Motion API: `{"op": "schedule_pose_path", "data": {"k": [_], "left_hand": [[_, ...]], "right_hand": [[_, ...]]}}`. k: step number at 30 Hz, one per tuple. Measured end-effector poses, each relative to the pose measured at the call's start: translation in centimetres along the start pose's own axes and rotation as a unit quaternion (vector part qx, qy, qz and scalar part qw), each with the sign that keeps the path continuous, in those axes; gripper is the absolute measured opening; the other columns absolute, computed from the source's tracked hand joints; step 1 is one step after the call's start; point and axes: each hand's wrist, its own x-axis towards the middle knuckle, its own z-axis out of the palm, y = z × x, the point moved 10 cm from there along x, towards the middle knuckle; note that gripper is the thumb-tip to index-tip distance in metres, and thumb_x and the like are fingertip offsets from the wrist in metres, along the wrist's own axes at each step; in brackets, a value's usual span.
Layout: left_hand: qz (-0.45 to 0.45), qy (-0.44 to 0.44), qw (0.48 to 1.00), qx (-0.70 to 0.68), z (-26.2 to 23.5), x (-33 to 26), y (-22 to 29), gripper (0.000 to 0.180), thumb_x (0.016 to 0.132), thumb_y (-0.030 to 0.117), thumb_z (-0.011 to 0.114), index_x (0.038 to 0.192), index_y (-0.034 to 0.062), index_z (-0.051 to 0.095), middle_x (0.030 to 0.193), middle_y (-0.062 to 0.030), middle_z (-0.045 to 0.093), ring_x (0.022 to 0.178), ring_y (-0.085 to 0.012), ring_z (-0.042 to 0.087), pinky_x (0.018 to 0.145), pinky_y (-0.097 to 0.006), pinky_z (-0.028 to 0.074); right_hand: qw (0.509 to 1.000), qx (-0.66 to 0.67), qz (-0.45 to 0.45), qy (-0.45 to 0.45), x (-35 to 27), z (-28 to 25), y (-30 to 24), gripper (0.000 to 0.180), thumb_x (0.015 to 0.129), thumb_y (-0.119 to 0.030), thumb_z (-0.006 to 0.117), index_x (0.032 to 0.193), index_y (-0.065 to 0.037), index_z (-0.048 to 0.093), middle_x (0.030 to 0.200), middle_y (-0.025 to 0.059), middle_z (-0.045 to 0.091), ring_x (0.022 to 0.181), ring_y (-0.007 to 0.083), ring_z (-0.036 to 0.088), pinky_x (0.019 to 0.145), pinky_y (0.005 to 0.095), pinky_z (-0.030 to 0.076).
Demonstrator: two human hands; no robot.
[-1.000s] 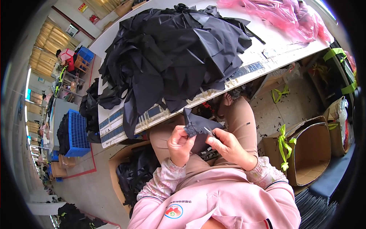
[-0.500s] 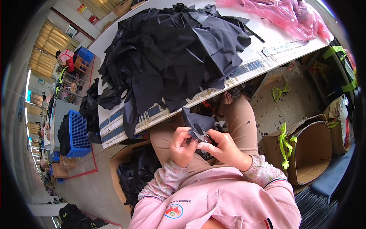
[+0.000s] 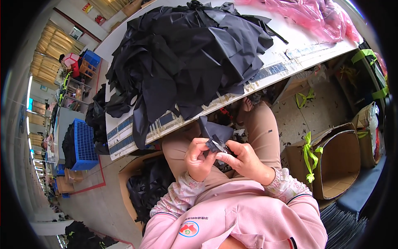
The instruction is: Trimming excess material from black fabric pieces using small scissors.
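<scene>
Over my lap, my left hand (image 3: pixel 199 161) pinches the bunched edge of a black fabric piece (image 3: pixel 218 130), whose loose part points up toward the table. Close beside it, my right hand (image 3: pixel 248 162) is closed on small thread snips (image 3: pixel 226 150) with a dark grip. Their silver blades lie against the gathered fabric; my fingers hide most of the tool. Just beyond my hands, a large heap of black fabric pieces (image 3: pixel 186 58) covers much of the white table (image 3: pixel 282 58), some hanging over its near edge.
An open carton (image 3: pixel 338 166) with a yellow-green ribbon stands at right. At lower left, another carton (image 3: pixel 125 182) holds black fabric. Pink plastic film (image 3: pixel 311 20) lies on the table's far right. A blue crate (image 3: pixel 85 145) stands farther left, and dark scraps litter the floor.
The snips' blades have shifted slightly at the fabric edge, and the bunched part between my fingers has changed shape a little. Both hands stay nearly in place.
</scene>
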Motion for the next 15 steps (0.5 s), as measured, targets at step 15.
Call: {"op": "schedule_pose_path", "data": {"k": [15], "left_hand": [[-0.041, -0.098, 0.992, -0.070, 0.8, 0.9, -0.1, 0.017, 0.080, -0.013, 0.061, 0.094, -0.0042, 0.062, 0.101, -0.0084, 0.056, 0.091, -0.0145, 0.058, 0.080, -0.026, 0.047]], "right_hand": [[0.999, 0.031, 0.031, -0.008, 0.0, -1.6, 0.0, 0.040, 0.088, -0.028, 0.069, 0.071, 0.002, 0.049, 0.055, 0.0093, 0.037, 0.053, 0.0108, 0.032, 0.045, 0.0320, 0.034]]}}
